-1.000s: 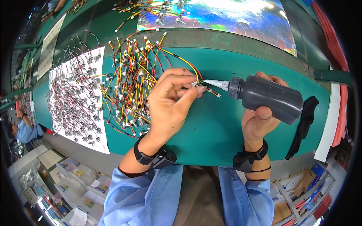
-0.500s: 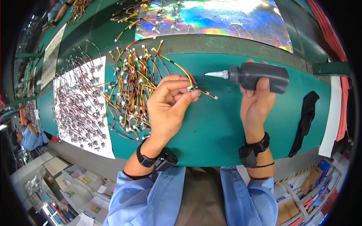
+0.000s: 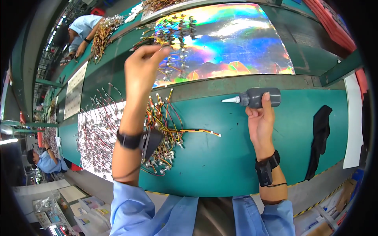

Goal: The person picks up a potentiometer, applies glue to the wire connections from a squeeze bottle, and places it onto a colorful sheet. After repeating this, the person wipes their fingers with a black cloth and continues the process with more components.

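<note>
My right hand (image 3: 261, 124) is wrapped round a dark grey squeeze bottle (image 3: 262, 97), held on its side with its white tapered nozzle (image 3: 230, 100) pointing left. My left hand (image 3: 143, 69) is stretched out to the far side, above the left part of a shiny rainbow-coloured sheet (image 3: 236, 43). Its thumb and fingers are pinched together; what they hold, if anything, is hidden. Rows of small metal parts with wires (image 3: 173, 63) lie on that sheet by the fingertips. Beneath my left forearm spreads a pile of wired parts (image 3: 167, 133) with yellow, red and black leads.
A white sheet (image 3: 92, 129) covered with more wired parts lies on the left. A black cloth strip (image 3: 321, 133) rests at the right of the green table (image 3: 220, 169). A metal rail (image 3: 236, 82) crosses behind. Other people in blue (image 3: 84, 29) sit on the left.
My left hand has gone from beside the bottle's nozzle, where it pinched a wired part, to far left above the shiny sheet. My right hand still holds the bottle, slightly lower in view.
</note>
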Demonstrator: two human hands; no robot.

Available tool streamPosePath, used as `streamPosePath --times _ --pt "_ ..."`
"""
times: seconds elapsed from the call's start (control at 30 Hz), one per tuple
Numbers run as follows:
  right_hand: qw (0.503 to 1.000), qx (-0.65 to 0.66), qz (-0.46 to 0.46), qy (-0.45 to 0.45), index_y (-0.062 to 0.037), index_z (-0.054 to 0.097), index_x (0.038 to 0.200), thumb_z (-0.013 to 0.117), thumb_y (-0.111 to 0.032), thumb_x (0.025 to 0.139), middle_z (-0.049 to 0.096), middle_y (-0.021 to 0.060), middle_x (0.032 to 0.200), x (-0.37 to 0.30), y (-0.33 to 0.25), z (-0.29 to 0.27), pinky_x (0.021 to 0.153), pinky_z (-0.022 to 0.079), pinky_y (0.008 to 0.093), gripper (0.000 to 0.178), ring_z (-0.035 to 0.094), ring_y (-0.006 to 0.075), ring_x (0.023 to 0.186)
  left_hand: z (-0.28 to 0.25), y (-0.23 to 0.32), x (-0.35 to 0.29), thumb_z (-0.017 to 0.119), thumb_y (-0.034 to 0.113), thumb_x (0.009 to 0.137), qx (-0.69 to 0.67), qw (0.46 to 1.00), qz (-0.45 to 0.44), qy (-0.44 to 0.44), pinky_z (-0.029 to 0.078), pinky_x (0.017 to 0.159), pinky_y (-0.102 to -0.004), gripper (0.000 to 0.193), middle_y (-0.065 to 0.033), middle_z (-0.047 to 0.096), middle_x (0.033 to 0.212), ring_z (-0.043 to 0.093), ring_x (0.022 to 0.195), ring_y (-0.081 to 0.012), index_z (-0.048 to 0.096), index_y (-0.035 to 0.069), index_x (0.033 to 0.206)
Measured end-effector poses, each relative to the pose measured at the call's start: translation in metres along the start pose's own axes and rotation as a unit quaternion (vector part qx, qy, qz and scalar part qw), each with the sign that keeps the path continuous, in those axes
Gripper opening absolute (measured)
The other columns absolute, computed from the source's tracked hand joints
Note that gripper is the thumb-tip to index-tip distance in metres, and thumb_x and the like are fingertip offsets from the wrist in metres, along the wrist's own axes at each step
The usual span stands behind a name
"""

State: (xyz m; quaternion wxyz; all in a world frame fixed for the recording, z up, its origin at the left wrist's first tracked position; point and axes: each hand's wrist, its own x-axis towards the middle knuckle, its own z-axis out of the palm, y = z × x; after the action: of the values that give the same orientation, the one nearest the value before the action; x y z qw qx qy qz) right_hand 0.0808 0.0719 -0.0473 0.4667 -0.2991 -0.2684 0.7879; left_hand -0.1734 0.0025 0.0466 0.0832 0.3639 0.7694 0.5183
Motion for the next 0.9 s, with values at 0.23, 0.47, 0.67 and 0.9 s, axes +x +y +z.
streamPosePath --times 0.23,0.47,0.67,0.9 --pt "1.000 0.012 0.012 0.003 -0.0094 0.055 0.080 0.055 -0.035 0.087 0.049 -0.0043 0.065 0.004 -0.002 0.003 0.054 0.032 0.0230 0.027 0.035 0.0049 0.053 0.096 -0.049 0.091 0.070 0.037 0.066 0.294 0.953 -0.080 0.010 0.049 0.069 -0.0343 0.030 -0.0098 0.066 0.086 0.063 0.078 -0.0270 0.069 0.011 0.080" --pt "0.999 0.027 0.017 0.006 -0.0102 0.054 0.082 0.055 -0.034 0.087 0.050 -0.0041 0.069 0.007 -0.003 0.000 0.053 0.033 0.0223 0.024 0.035 0.0043 0.053 0.130 -0.064 0.103 0.070 0.037 0.066 0.370 0.920 -0.125 -0.034 0.050 0.073 -0.0347 0.028 -0.0107 0.066 0.089 0.063 0.082 -0.0272 0.069 0.012 0.077" --pt "0.999 0.024 0.026 0.004 -0.0111 0.052 0.082 0.055 -0.034 0.087 0.050 -0.0041 0.070 0.007 -0.003 -0.003 0.052 0.033 0.0219 0.024 0.035 0.0040 0.053 0.130 -0.062 0.096 0.070 0.038 0.067 0.344 0.927 -0.142 -0.036 0.050 0.073 -0.0348 0.028 -0.0122 0.065 0.089 0.063 0.083 -0.0267 0.070 0.012 0.077" --pt "1.000 0.023 0.019 0.003 -0.0105 0.053 0.082 0.055 -0.035 0.087 0.050 -0.0047 0.068 0.007 -0.003 -0.001 0.053 0.033 0.0225 0.025 0.034 0.0042 0.052 0.106 -0.049 0.101 0.067 0.048 0.067 0.362 0.922 -0.134 -0.021 0.048 0.077 -0.0360 0.039 -0.0136 0.065 0.093 0.063 0.086 -0.0275 0.070 0.012 0.082"
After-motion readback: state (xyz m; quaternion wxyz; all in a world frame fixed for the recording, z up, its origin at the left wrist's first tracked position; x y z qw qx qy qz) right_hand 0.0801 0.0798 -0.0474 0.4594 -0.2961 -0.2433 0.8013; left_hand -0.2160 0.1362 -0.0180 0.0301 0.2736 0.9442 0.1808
